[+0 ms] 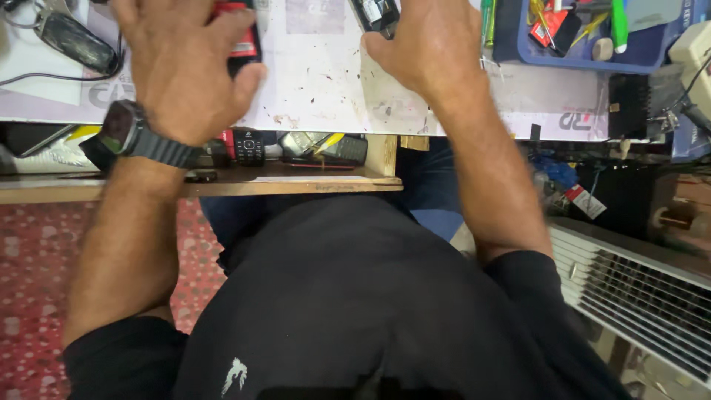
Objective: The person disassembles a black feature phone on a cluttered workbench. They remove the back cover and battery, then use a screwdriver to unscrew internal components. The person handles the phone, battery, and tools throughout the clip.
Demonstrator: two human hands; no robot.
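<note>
I am looking straight down at both hands lying over a stained white surface (318, 81) in the upper half of the frame. The left hand (181, 70), at upper left with a dark wristwatch (129, 133) on its wrist, is spreading its fingers loosely over a red and black phone (241, 41), its thumb reaching toward the lower end of that phone; I cannot tell whether the fingers are actually gripping it, since the fingertips are running off the top edge. The right hand (429, 48), at upper centre, is curling around a small dark device (374, 15) at the very top of the frame, with thumb and fingers closing on it, though most of the device is cut off. Well apart to the left, a black oval case (74, 41) is lying by a cable. At upper right a blue tray (644, 52) is holding assorted tools. Below the surface edge, a wooden shelf (296, 181) is carrying a black keypad phone (249, 147) and other handsets just beside it. A white slatted grille (629, 281) is sitting at lower right.
</note>
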